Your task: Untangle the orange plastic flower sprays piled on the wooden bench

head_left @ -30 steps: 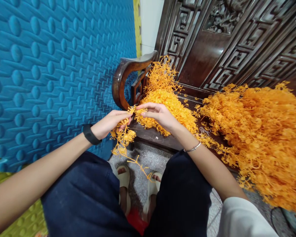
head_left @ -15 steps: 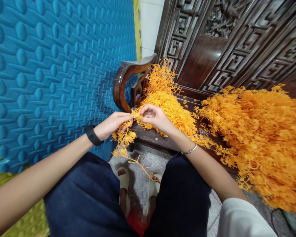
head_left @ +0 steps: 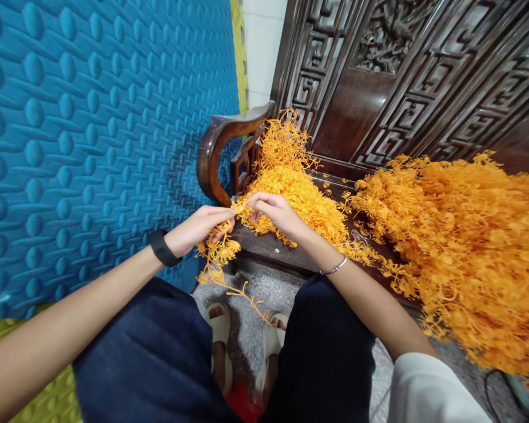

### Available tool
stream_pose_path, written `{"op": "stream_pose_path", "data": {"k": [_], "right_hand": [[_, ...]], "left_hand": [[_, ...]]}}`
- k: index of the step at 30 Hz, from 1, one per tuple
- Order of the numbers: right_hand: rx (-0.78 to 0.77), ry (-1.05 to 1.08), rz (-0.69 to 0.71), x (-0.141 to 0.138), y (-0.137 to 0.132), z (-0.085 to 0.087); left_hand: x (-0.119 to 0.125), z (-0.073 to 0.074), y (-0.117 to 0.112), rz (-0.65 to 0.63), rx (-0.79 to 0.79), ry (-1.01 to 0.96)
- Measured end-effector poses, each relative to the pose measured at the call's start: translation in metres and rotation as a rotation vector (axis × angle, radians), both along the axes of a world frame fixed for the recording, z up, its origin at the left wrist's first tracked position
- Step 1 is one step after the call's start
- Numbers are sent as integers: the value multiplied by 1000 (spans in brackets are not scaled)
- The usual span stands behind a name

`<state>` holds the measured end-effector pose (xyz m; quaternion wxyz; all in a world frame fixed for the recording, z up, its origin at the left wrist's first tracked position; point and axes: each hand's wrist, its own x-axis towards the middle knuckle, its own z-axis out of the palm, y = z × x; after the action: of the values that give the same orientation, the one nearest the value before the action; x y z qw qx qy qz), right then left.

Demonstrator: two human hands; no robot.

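Above bench edge, left hand, right hand pinching orange sprig; right fingers curled tighter than before

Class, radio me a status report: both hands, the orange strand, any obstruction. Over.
Left hand, right hand both pinching branching orange plastic strand; tail hanging down. Loose orange heap on dark carved wooden bench behind fingers. Nothing blocking.

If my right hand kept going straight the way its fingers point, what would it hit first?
Probably the left hand: the right hand points leftward at it, both pinching the orange sprig between them. Depth looks matched, though not certain.
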<state>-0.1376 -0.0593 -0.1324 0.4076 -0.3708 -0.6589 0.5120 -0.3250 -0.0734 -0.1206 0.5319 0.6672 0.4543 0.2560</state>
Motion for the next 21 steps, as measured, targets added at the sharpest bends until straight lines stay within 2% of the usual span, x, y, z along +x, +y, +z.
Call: {"op": "stream_pose_path", "data": {"k": [9,15,21], "right_hand": [[-25,25,-33,0,-1,-4],[-28,57,-19,2,-3,-2],[-100,105,-3,-1,-5,0]], "left_hand": [[2,-2,1,-8,15,-11],[4,-4,0,97,-36,-129],[6,-3,1,209,14,-192]]}}
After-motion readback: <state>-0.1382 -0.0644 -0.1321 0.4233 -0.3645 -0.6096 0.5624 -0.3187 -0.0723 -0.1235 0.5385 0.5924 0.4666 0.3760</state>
